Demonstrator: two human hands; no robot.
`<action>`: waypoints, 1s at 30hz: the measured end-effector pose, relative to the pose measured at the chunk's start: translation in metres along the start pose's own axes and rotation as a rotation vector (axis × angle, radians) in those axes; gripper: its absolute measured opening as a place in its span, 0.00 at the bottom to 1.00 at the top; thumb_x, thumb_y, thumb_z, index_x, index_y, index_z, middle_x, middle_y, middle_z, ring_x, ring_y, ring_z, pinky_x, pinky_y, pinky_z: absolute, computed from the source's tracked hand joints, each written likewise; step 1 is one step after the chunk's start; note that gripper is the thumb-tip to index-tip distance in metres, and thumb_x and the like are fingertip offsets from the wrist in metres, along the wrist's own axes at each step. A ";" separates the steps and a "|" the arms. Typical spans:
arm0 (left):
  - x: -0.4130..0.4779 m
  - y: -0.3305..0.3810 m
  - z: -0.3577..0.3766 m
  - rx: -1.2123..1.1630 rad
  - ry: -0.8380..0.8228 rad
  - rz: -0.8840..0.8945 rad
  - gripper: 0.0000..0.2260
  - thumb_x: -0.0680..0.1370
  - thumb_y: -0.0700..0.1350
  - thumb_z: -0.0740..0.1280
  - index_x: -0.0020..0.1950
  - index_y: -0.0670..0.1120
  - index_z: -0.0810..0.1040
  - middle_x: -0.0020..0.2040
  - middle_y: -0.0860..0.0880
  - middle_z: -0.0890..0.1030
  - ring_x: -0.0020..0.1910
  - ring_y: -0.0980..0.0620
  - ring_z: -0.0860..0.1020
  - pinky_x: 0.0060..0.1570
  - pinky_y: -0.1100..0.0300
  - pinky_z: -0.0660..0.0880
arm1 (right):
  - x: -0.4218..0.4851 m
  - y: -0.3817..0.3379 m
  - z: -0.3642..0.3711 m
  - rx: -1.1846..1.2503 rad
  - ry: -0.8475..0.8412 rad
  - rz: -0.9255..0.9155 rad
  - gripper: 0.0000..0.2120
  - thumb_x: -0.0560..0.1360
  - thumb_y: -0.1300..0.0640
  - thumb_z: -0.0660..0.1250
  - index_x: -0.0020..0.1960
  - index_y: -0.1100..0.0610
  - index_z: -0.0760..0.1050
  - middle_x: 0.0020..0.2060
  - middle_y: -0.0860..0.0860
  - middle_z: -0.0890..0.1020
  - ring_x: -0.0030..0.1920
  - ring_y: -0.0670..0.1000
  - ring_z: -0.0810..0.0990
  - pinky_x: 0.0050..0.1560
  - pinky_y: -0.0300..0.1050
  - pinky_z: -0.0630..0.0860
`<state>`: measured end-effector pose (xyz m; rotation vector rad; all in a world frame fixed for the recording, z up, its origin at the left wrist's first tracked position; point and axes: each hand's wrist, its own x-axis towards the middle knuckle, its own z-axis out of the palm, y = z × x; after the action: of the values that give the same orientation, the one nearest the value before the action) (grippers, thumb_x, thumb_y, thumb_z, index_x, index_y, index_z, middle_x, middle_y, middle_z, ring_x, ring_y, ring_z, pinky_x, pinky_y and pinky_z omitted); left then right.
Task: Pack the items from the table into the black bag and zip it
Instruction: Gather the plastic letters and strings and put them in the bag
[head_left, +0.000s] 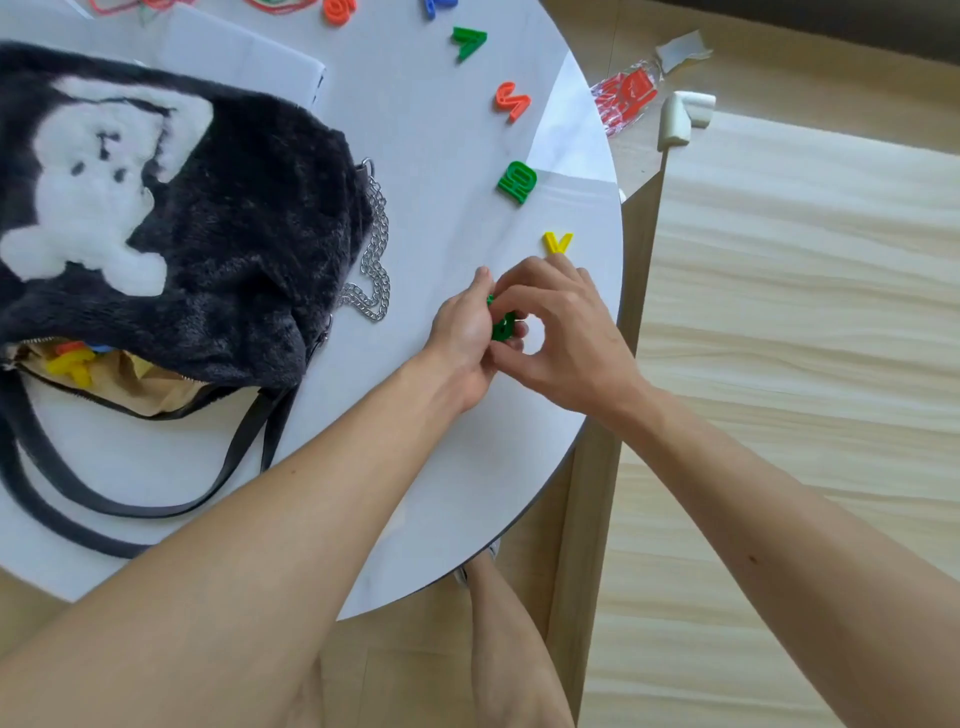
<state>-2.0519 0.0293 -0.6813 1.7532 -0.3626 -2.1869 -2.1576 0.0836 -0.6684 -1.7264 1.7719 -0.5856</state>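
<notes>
Both hands meet near the right edge of the table (467, 467), probably to pass one piece across; the left hand (460, 338) curls round a green letter (501, 326), and the right hand (563, 332) pinches it too, thumb and forefinger in a ring. The bag (249, 223) lies on its side just left of them, mouth unzipped and facing the person, likely so pieces drop in easily; it is black plush with a white bear patch, tan lining (150, 387), a steel chain (376, 260) and smooth straps (249, 441). Hard plastic letters (72, 364) lie inside; a yellow V (557, 242) and others wait in an arc along the edge.
</notes>
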 end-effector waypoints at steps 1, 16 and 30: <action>0.001 0.002 0.003 0.013 0.043 0.028 0.19 0.85 0.53 0.54 0.43 0.44 0.75 0.32 0.47 0.74 0.26 0.52 0.71 0.26 0.63 0.69 | 0.001 0.003 -0.002 0.057 0.051 0.027 0.06 0.69 0.56 0.73 0.45 0.55 0.82 0.47 0.49 0.78 0.50 0.52 0.75 0.54 0.52 0.72; 0.019 0.022 -0.003 -0.075 0.049 0.014 0.22 0.85 0.54 0.52 0.39 0.44 0.74 0.34 0.45 0.75 0.29 0.51 0.73 0.23 0.66 0.67 | 0.068 0.052 0.001 -0.161 0.188 0.268 0.08 0.75 0.60 0.69 0.55 0.57 0.78 0.53 0.55 0.75 0.49 0.55 0.77 0.45 0.47 0.71; 0.031 0.054 -0.005 -0.162 0.047 -0.004 0.21 0.85 0.51 0.52 0.40 0.42 0.75 0.35 0.43 0.75 0.31 0.49 0.75 0.24 0.65 0.74 | 0.124 0.061 -0.003 -0.322 0.057 0.097 0.07 0.75 0.61 0.69 0.52 0.60 0.77 0.52 0.56 0.78 0.54 0.59 0.75 0.50 0.52 0.72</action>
<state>-2.0487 -0.0330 -0.6894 1.7149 -0.1654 -2.1087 -2.2024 -0.0364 -0.7213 -1.8329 2.0680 -0.3238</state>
